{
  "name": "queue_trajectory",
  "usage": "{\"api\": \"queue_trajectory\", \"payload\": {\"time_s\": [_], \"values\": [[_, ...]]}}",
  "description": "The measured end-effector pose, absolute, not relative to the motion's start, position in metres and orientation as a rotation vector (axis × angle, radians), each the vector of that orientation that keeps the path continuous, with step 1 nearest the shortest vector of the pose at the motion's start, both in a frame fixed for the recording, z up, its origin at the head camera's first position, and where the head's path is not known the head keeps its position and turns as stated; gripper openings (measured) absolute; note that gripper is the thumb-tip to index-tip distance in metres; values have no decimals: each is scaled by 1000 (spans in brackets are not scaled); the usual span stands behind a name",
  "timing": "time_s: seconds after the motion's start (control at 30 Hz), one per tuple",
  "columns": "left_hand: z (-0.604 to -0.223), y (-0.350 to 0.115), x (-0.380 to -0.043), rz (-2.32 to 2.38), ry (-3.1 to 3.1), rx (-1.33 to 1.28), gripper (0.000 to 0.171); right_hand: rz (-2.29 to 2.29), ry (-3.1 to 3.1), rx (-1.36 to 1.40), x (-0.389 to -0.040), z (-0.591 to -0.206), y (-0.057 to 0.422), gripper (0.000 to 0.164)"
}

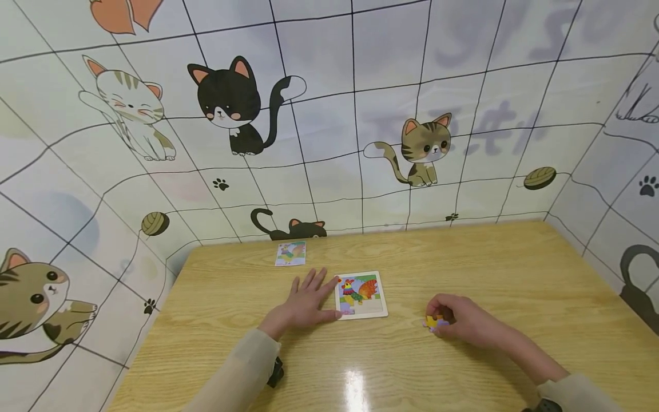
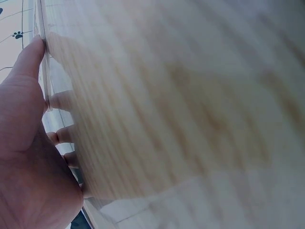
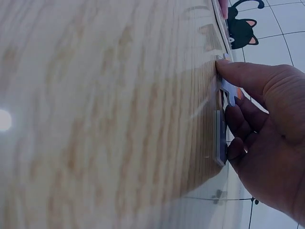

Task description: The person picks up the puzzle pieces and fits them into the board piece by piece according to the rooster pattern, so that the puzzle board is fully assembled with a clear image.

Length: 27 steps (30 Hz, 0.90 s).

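A white-framed jigsaw puzzle (image 1: 382, 313) with a rooster picture lies on the table; its lower right shows bare pale backing. My left hand (image 1: 308, 303) rests flat at its left side, fingers spread, with index fingertip and thumb tip touching the frame; the left wrist view shows the thumb (image 2: 31, 59) along the frame's edge. To the right of the frame, my right hand (image 1: 465, 320) pinches a yellow and purple puzzle piece (image 1: 436, 323) low over the table. In the right wrist view a flat piece (image 3: 220, 138) lies under the curled fingers, and a tilted piece (image 3: 229, 90) sits by the thumb.
A small rooster picture card (image 1: 290, 253) lies at the back left of the wooden table (image 1: 412, 372). Behind and at both sides hangs a white cloth (image 1: 329, 126) printed with cats and grid lines.
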<state>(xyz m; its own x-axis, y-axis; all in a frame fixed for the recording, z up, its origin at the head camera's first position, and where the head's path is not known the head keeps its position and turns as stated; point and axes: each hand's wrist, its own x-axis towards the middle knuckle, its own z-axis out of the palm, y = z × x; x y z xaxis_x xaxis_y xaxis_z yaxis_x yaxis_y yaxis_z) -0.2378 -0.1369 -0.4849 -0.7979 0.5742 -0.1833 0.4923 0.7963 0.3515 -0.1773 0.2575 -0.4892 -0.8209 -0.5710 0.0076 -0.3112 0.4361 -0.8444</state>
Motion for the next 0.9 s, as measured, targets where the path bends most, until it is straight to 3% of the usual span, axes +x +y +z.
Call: {"api": "queue_trajectory", "payload": {"time_s": [0.6,0.9], "values": [[-485,-136,-237,409,2711,814,82,-1314,2485,-790,-188,-472,203,12],[-485,-136,-238,413,2713,808,83,-1398,2581,-673,-201,-474,161,7]]}}
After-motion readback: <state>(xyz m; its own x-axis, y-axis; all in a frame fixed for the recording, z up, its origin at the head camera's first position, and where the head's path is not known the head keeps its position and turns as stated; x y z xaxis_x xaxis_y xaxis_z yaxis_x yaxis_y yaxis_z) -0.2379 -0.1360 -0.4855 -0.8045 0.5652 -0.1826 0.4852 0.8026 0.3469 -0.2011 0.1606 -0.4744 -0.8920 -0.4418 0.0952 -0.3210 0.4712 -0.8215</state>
